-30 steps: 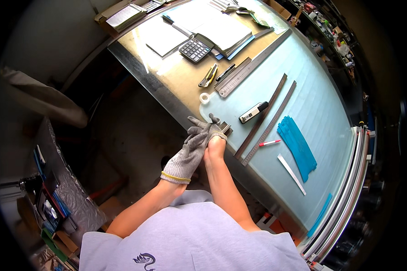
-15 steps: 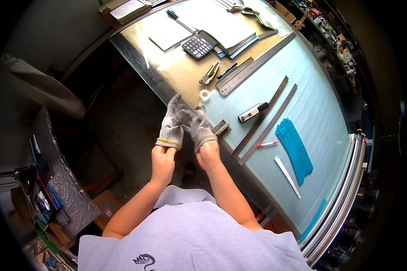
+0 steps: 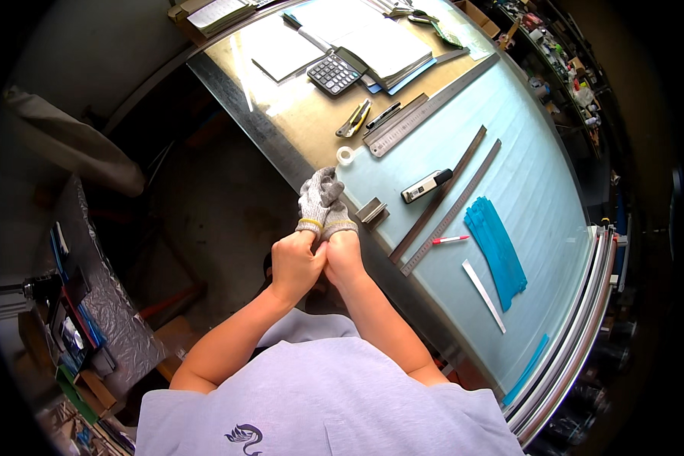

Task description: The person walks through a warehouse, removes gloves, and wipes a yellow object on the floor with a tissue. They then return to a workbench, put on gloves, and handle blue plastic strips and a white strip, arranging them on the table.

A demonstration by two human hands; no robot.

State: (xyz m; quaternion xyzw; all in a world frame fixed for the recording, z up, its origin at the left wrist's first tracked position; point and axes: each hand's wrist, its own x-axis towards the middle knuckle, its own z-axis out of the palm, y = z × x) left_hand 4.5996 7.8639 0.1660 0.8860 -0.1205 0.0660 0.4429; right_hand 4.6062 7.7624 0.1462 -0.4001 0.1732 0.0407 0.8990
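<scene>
Two grey knit gloves [image 3: 321, 199] are held together in front of the person's chest, just at the near edge of the bench [image 3: 311, 125]. The left hand [image 3: 296, 262] and the right hand [image 3: 344, 257] are both closed around the cuffs. On the bench lie three long rulers, one calculator [image 3: 333, 73], one red pen [image 3: 451, 240], one tape roll [image 3: 346, 156], and blue strips [image 3: 496, 251] on a pale blue mat [image 3: 524, 167]. Below is a dark concrete floor [image 3: 205, 213].

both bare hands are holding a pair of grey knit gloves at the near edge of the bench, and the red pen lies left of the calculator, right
Not quite. The head view shows the red pen far right of the calculator, beside the blue strips. The left hand and right hand do hold the grey gloves.
</scene>
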